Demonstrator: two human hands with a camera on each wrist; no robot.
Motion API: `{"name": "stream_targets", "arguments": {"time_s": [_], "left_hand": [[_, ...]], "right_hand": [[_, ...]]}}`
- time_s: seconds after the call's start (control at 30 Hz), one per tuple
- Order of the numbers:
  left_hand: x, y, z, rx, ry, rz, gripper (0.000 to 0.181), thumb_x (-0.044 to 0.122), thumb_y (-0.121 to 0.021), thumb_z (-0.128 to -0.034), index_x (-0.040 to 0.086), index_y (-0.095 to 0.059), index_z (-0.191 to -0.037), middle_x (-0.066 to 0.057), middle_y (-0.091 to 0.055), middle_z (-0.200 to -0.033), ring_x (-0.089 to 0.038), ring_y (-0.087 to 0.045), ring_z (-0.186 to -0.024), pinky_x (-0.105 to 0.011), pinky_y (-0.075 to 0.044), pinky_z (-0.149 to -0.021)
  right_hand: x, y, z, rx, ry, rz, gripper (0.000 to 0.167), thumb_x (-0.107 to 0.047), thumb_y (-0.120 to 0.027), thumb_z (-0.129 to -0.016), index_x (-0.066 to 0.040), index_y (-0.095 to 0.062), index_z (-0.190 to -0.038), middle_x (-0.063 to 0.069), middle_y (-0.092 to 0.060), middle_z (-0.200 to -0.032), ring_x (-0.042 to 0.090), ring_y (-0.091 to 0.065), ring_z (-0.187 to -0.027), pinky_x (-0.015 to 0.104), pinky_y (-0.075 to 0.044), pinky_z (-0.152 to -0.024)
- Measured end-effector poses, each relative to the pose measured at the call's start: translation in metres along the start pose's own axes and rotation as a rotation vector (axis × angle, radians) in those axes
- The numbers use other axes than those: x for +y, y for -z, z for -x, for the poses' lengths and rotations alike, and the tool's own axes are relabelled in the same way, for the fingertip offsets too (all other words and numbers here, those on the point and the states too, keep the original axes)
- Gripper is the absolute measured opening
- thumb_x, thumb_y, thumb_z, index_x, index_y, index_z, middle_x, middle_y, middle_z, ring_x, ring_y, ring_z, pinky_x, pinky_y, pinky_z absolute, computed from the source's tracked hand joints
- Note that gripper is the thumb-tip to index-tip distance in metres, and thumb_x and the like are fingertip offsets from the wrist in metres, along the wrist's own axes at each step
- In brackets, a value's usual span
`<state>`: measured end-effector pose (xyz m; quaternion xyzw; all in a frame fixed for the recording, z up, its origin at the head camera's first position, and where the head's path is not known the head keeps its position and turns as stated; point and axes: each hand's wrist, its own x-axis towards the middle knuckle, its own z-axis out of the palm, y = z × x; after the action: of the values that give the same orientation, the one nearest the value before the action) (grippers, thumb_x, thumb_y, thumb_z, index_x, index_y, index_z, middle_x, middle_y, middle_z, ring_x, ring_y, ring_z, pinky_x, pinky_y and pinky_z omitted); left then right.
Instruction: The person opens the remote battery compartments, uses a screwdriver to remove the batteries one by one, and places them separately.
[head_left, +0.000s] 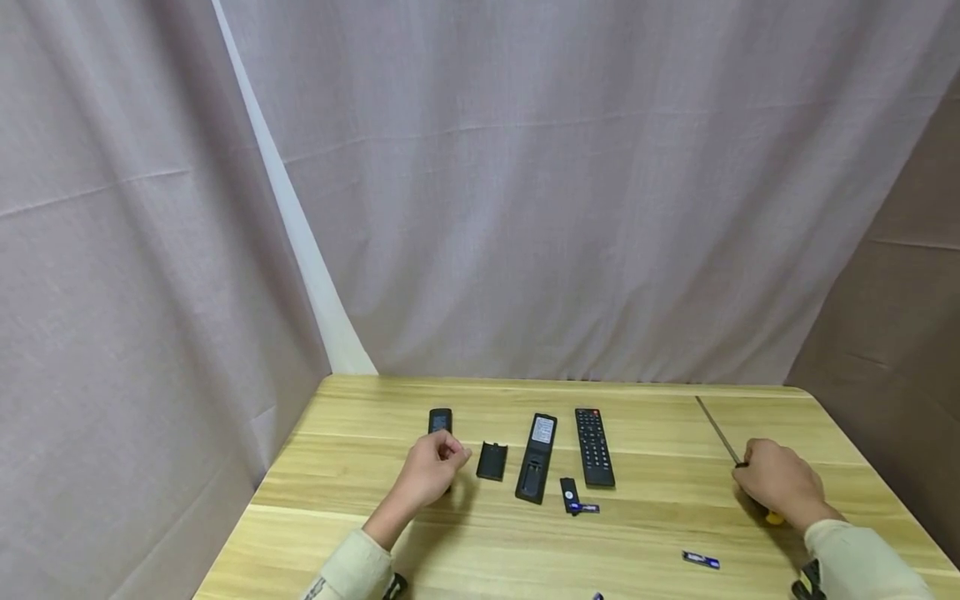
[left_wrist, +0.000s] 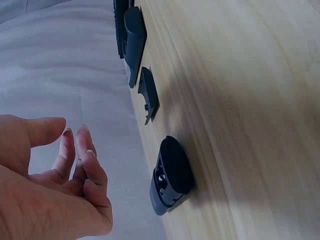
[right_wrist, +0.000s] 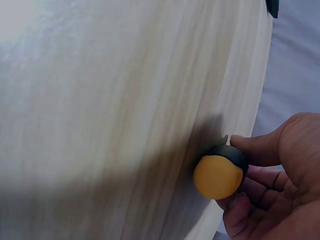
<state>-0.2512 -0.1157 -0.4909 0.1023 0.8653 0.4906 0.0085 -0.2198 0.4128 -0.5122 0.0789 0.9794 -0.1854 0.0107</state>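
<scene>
Holds a screwdriver (right_wrist: 218,176) in the right grip (head_left: 782,479), clamped with bent thumb and fingers round the handle, near the right edge of the worktop (head_left: 322,508), shaft pointing toward the far edge. Should handle as light and rigid. Looks smooth and rounded at the yellow butt, likely hard plastic and perhaps slick; better taken by the black section just ahead, leaving the long thin metal shaft free to steer.

Has the left grip (head_left: 435,471) loosely bent and apart from things, nothing seen between thumb and fingertips, near a black remote (head_left: 440,419) toward the left edge. Shows bright round metal spots in that rounded plastic shell, contacts or battery ends, hard to tell. Best lifted by the long sides: probably light, stiff, apt to slide.

Find next, toward the right edge, a thin battery cover (head_left: 492,461) with little tabs, perhaps fragile; then a face-down remote (head_left: 536,458) with pale label and hollow bay, and a button-side-up remote (head_left: 596,447). Note, farther from the far edge, a small cover (head_left: 568,492) touching a blue-and-white battery (head_left: 585,507), and toward the right edge a second battery (head_left: 701,559), smooth, likely to roll.
</scene>
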Motion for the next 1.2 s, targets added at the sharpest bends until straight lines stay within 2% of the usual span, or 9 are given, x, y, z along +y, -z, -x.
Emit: {"name": "stream_targets", "arguments": {"time_s": [0.17, 0.47, 0.6, 0.7, 0.83, 1.0, 1.2], "left_hand": [[0.000, 0.003, -0.001, 0.011, -0.001, -0.004, 0.016, 0.017, -0.073, -0.1015, 0.005, -0.067, -0.093, -0.001, -0.058, -0.080, -0.015, -0.052, -0.074, -0.022, -0.045, -0.063], [-0.001, 0.005, -0.004, 0.020, -0.007, -0.006, 0.016, 0.015, -0.072, -0.1019, 0.005, -0.067, -0.091, -0.001, -0.059, -0.078, -0.014, -0.053, -0.072, -0.022, -0.045, -0.062], [-0.002, 0.007, -0.004, 0.025, -0.018, -0.006, 0.014, 0.011, -0.069, -0.1028, 0.003, -0.066, -0.092, -0.006, -0.065, -0.078, -0.014, -0.055, -0.071, -0.023, -0.046, -0.062], [-0.003, 0.008, -0.004, 0.019, -0.007, -0.010, 0.013, 0.011, -0.067, -0.1039, 0.004, -0.066, -0.093, -0.010, -0.067, -0.081, -0.014, -0.055, -0.071, -0.023, -0.046, -0.062], [-0.003, 0.008, -0.004, 0.004, 0.005, -0.007, 0.013, 0.014, -0.067, -0.1045, 0.005, -0.066, -0.094, -0.008, -0.066, -0.082, -0.014, -0.055, -0.072, -0.023, -0.046, -0.063], [-0.002, 0.007, -0.004, -0.003, 0.011, -0.004, 0.016, 0.017, -0.068, -0.1045, 0.005, -0.066, -0.094, -0.003, -0.063, -0.081, -0.015, -0.053, -0.072, -0.023, -0.044, -0.061], [0.000, 0.005, -0.003, -0.011, 0.014, 0.013, 0.017, 0.019, -0.070, -0.1041, 0.005, -0.066, -0.094, -0.003, -0.062, -0.081, -0.015, -0.053, -0.072, -0.023, -0.044, -0.061]], "right_hand": [[0.000, 0.000, 0.002, -0.019, -0.009, 0.006, 0.016, -0.021, -0.062, -0.093, -0.006, -0.059, -0.087, 0.007, -0.061, -0.075, 0.020, -0.057, -0.062, 0.036, -0.043, -0.051], [0.000, 0.002, 0.009, -0.024, -0.002, 0.041, 0.028, -0.032, -0.068, -0.100, -0.006, -0.063, -0.090, 0.007, -0.061, -0.076, 0.022, -0.057, -0.068, 0.037, -0.043, -0.055], [-0.007, 0.003, 0.014, 0.048, 0.022, 0.071, 0.047, -0.041, -0.067, -0.101, 0.005, -0.068, -0.109, 0.024, -0.071, -0.093, 0.037, -0.068, -0.078, 0.049, -0.052, -0.057], [-0.019, 0.007, 0.019, 0.142, 0.074, 0.077, 0.054, -0.042, -0.068, -0.102, 0.009, -0.067, -0.123, 0.030, -0.074, -0.105, 0.044, -0.072, -0.085, 0.056, -0.055, -0.059], [-0.046, 0.010, 0.030, 0.220, 0.150, 0.055, 0.048, -0.038, -0.070, -0.102, 0.006, -0.071, -0.121, 0.029, -0.076, -0.106, 0.043, -0.073, -0.085, 0.057, -0.057, -0.062], [-0.083, 0.008, 0.048, 0.260, 0.211, 0.033, 0.042, -0.036, -0.074, -0.100, 0.001, -0.075, -0.121, 0.028, -0.077, -0.113, 0.042, -0.074, -0.089, 0.059, -0.060, -0.068], [-0.109, 0.000, 0.069, 0.301, 0.278, 0.061, 0.036, -0.035, -0.077, -0.098, -0.003, -0.079, -0.115, 0.023, -0.078, -0.116, 0.048, -0.074, -0.103, 0.066, -0.061, -0.080]]}}
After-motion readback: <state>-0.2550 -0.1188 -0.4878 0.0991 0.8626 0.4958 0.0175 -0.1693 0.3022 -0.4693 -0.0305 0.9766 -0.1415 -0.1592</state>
